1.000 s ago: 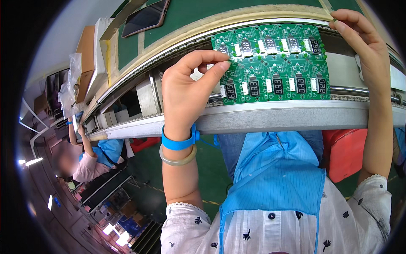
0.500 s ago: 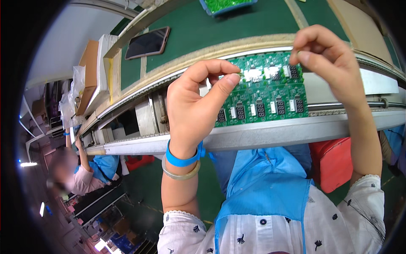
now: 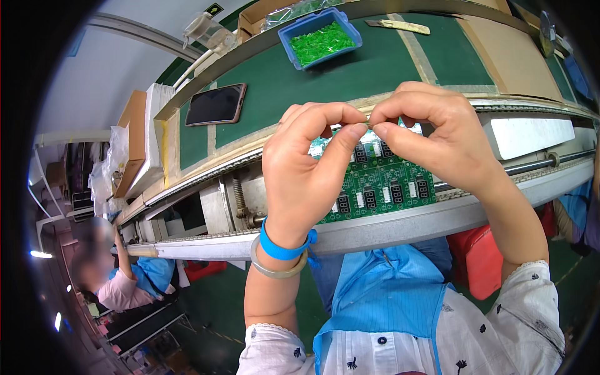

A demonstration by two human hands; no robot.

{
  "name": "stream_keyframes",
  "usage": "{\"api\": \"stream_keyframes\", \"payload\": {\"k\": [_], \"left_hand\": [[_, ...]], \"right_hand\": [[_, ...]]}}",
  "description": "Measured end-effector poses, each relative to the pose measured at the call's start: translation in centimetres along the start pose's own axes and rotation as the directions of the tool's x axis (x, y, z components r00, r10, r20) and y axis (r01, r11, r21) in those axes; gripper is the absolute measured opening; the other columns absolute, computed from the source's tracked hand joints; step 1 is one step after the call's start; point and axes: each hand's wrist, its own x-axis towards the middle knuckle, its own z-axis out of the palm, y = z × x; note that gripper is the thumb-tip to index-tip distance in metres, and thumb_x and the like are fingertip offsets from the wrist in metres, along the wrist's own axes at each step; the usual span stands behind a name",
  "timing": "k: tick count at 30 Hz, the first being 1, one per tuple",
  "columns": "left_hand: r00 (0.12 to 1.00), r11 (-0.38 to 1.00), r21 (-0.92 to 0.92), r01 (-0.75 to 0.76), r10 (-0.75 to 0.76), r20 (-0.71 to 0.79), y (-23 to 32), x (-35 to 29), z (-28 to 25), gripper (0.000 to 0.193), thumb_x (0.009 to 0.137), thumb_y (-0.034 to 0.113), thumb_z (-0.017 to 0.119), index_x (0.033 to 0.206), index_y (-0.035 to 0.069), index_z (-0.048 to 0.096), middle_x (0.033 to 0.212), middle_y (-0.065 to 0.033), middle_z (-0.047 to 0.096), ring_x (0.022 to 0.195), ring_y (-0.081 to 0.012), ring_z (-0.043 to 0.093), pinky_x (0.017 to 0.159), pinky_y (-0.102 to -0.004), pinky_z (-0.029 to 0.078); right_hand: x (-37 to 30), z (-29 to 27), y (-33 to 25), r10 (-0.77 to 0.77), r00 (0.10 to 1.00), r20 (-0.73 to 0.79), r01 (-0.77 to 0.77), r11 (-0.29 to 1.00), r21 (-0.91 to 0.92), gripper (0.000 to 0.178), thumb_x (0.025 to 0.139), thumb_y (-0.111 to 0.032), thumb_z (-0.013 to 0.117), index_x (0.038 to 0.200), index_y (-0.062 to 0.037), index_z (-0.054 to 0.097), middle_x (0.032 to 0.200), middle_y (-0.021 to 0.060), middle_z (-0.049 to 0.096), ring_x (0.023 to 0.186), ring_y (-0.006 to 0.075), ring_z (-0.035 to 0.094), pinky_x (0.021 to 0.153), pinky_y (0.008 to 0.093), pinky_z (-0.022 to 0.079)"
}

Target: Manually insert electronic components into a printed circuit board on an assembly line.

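My left hand (image 3: 306, 156) and my right hand (image 3: 431, 128) meet fingertip to fingertip above the far part of a green circuit board panel (image 3: 375, 178). Each one pinches with thumb and forefinger. Something tiny and thin shows where the tips come together, too small to name. Black digit displays and white blocks sit in rows on the panel, which rests between the conveyor's rails. Both hands hide part of its far row. A blue wristband (image 3: 284, 250) and a bangle circle my left wrist.
Beyond the conveyor rail (image 3: 219, 249), a blue tray (image 3: 287, 37) holds many small green parts on the green bench. A phone (image 3: 215, 104) lies to its left, a box cutter (image 3: 400, 26) to its right. Another person (image 3: 119, 275) sits far left beside the line.
My right hand has come left and down to meet my left hand's fingertips. The view has tilted, so the whole blue tray and the cutter now show.
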Motion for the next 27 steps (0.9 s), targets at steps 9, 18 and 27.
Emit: {"api": "stream_keyframes", "payload": {"k": [9,18,27], "left_hand": [[0.998,0.999,-0.041,-0.012,0.014,0.058,-1.1,0.1,0.3,0.012,0.087,-0.001,0.074,0.098,-0.003,0.071,0.095,-0.0054,0.069,0.086,-0.012,0.058,0.078,-0.0252,0.046],[0.997,0.979,-0.197,0.061,-0.051,0.055,-2.3,-0.3,0.7,0.01,0.083,0.001,0.077,0.092,0.001,0.073,0.086,-0.0045,0.071,0.074,-0.0144,0.058,0.069,-0.028,0.049],[0.972,0.912,-0.338,0.233,-0.215,0.091,-2.0,-0.6,0.5,0.01,0.085,0.002,0.077,0.095,0.001,0.074,0.088,-0.0035,0.071,0.078,-0.0114,0.058,0.073,-0.0257,0.048]], "right_hand": [[0.2,0.1,1.1,0.024,1.0,0.003,-0.024,0.999,0.031,0.017,0.082,-0.015,0.069,0.09,-0.0002,0.074,0.084,0.0108,0.069,0.077,0.0218,0.066,0.068,0.033,0.05],[0.2,-0.1,1.7,0.058,0.993,0.099,-0.07,0.99,0.122,0.018,0.081,-0.012,0.069,0.091,0.0016,0.075,0.085,0.0102,0.071,0.082,0.0198,0.068,0.074,0.0315,0.053],[0.3,-0.2,1.5,0.158,0.974,0.16,-0.199,0.939,0.282,0.017,0.084,-0.01,0.071,0.095,0.0031,0.076,0.087,0.0077,0.074,0.08,0.0126,0.067,0.073,0.0272,0.053]]}}
